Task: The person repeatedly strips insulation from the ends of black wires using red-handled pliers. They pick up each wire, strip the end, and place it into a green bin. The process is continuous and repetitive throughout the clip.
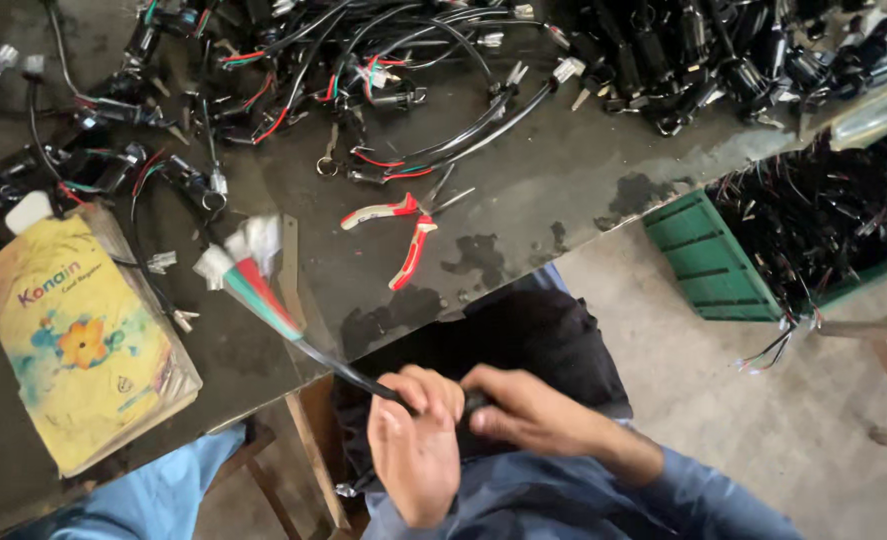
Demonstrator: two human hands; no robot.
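Both hands hold one black cable harness [338, 372] over my lap, below the table's edge. My left hand [415, 440] is closed around the black sheath. My right hand [523, 410] grips the same harness just to the right, at a black part mostly hidden by fingers. The harness runs up and left to red, green and white wires ending in white plastic connectors [248, 250], blurred above the table. Red-and-white-handled pliers [403, 235] lie open on the dark worktable [563, 180], beyond my hands.
A yellow notebook with a flower picture [78, 340] lies at the left. Several black wire harnesses with red wires [363, 70] and a pile of black switch parts [723, 60] cover the far side. A green crate full of wires [753, 260] stands on the floor at right.
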